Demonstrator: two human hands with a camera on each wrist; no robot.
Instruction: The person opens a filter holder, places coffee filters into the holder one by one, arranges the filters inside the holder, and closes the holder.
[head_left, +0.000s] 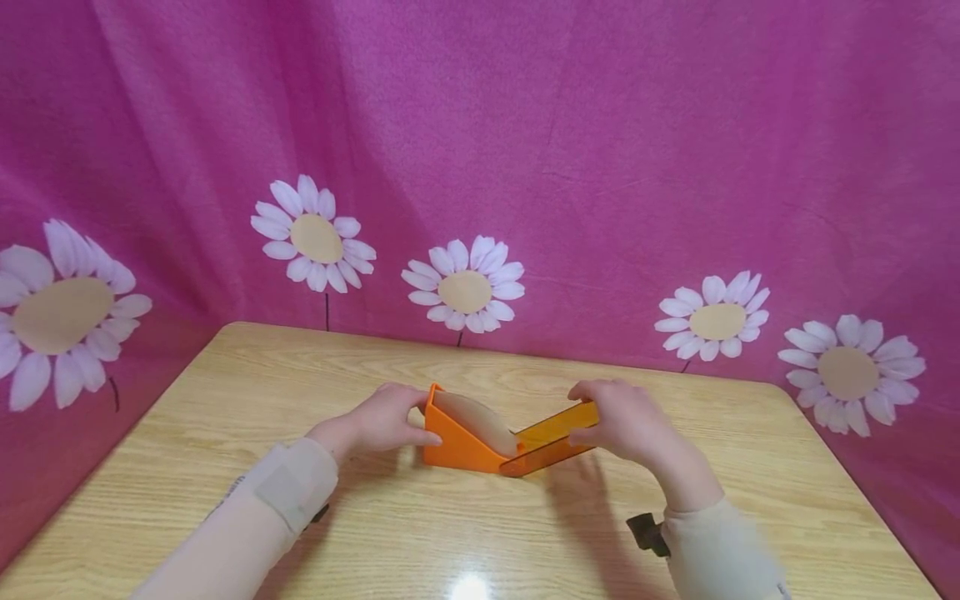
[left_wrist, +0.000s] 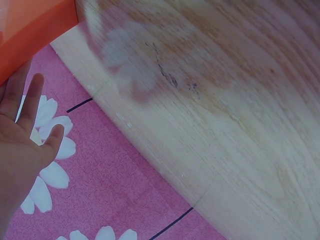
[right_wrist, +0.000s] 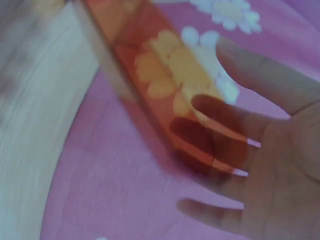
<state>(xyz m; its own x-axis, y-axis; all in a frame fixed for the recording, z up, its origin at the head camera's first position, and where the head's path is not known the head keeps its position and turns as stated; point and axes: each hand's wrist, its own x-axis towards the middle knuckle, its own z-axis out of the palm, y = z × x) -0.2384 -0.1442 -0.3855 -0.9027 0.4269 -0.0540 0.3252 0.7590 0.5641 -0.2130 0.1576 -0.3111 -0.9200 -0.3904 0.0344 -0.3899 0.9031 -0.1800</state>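
An orange box (head_left: 459, 443) with a sloping side stands on the table, its hinged see-through orange lid (head_left: 551, 439) swung out to the right. Inside the box is a tan, rounded, thin piece (head_left: 476, 419) that looks like paper; its exact kind cannot be told. My left hand (head_left: 382, 419) grips the box's left end, thumb on the near face and fingers behind. In the left wrist view, part of the box (left_wrist: 37, 30) shows above the fingers. My right hand (head_left: 626, 421) holds the lid's raised free end. The right wrist view shows fingers through the tinted lid (right_wrist: 160, 75).
The wooden table (head_left: 360, 533) has a light grain and rounded far corners. Behind and beside it hangs a magenta cloth (head_left: 562, 167) printed with large white daisies. A dark strap piece (head_left: 647, 533) sticks out at the right wrist.
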